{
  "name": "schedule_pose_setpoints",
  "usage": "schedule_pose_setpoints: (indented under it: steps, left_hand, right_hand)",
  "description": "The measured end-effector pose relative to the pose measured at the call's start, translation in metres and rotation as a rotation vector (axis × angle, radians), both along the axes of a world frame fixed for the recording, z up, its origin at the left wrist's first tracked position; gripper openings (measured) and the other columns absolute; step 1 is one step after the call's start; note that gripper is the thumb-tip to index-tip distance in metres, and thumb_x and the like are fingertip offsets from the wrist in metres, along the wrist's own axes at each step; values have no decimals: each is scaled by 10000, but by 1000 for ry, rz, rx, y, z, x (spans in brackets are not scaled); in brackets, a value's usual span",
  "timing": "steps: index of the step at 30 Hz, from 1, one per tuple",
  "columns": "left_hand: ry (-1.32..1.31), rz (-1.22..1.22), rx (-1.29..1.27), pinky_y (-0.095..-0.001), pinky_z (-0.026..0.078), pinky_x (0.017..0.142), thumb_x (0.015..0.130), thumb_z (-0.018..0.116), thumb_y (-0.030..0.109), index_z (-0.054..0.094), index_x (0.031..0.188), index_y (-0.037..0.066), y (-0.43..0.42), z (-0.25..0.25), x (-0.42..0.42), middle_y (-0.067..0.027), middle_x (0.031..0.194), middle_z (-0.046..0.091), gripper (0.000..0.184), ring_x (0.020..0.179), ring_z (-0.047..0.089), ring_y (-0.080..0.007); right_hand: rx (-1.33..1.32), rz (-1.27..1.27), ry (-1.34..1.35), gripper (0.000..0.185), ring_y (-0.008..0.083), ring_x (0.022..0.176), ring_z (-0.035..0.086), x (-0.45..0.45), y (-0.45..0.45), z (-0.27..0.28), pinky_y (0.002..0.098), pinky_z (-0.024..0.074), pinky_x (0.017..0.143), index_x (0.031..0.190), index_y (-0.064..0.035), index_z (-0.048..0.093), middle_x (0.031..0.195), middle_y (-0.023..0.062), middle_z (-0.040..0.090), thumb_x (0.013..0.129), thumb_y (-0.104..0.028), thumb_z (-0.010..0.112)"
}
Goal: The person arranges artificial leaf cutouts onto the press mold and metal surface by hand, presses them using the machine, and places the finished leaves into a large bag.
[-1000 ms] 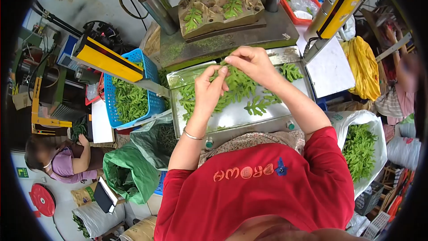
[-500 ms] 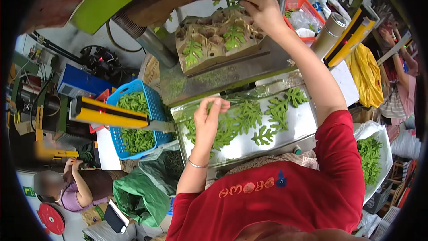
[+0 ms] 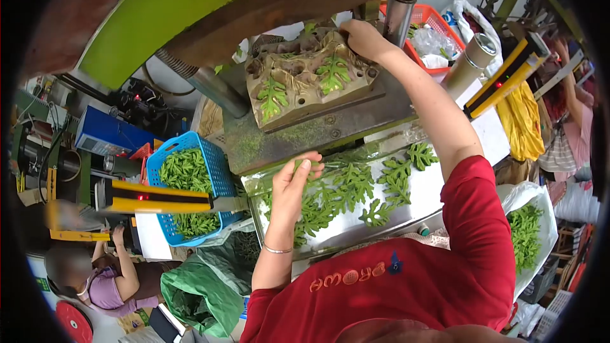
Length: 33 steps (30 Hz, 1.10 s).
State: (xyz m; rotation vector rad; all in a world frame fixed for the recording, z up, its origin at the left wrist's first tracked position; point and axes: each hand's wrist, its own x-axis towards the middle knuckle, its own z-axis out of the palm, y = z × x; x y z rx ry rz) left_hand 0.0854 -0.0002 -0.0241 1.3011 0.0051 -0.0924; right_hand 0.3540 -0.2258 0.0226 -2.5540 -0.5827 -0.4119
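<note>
Right now the worker in the red T-shirt (image 3: 406, 286) has the right arm stretched forward, and the right hand (image 3: 367, 41) is at the far right corner of a brown metal mould (image 3: 305, 92). Its fingertips go out of sight behind the mould's upper edge, so from where I stand I can't tell whether they grip anything. The left hand (image 3: 291, 184), with a bracelet (image 3: 277, 250) at the wrist, is held up over the near tray, fingers loosely curled and the thumb close against them; whether something is pinched there, I can't make out.

Two lobed green leaves lie on the mould's front slope, a left leaf (image 3: 272, 100) and a right leaf (image 3: 333, 73), well apart from each other. The mould sits on the press bed (image 3: 302, 126), below the rusty upper block (image 3: 279, 9).

More leaf pieces (image 3: 352, 185) are spread across the metal tray (image 3: 343, 227), overlapping toward its left side. A blue plastic basket (image 3: 220, 174) just left of it is heaped with leaves. Over on the right, a steel flask (image 3: 469, 63) stands near a red basket (image 3: 438, 32), and a white bag (image 3: 540, 216) holds more greenery.
</note>
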Motion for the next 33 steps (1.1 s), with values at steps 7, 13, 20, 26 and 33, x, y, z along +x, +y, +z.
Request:
schedule_pose_setpoints:
  steps: [7,13,20,26,33]
  left_hand:
    - [155,27,52,-209,464,593,923,534,104,626,1016,-22,14,29,-40,-120,883,646,182,697,597,-142]
    - [44,-1,195,-178,436,522,894,579,86,626,1027,-20,1,30,-52,-90,805,654,176,582,561,-106]
    - [-44,167,132,-185,410,539,915,539,101,611,1047,0,16,39,-50,-99,858,640,181,631,545,-101]
    - [-20,187,-52,-198,406,561,935,496,118,575,1108,-5,20,25,-28,-121,930,626,226,680,551,-113]
    - [41,155,-143,-197,412,567,945,473,122,559,1134,-15,33,10,-5,-140,981,622,248,702,569,-123]
  right_hand:
    - [236,198,-384,177,344,776,581,-123,23,28,384,475,747,877,9,632,918,157,635,793,-102,523]
    - [154,690,-247,181,232,738,544,-234,50,37,338,450,699,803,-2,629,791,89,629,802,-181,604]
    - [182,609,93,136,196,733,534,-184,48,58,323,419,778,806,-29,631,802,46,626,821,-163,618]
    - [425,83,82,163,231,711,535,-76,49,48,329,425,690,758,-27,634,715,74,611,795,-181,595]
    - [47,-125,-200,143,283,755,557,-13,58,10,356,420,720,782,-57,652,730,66,633,785,-167,562]
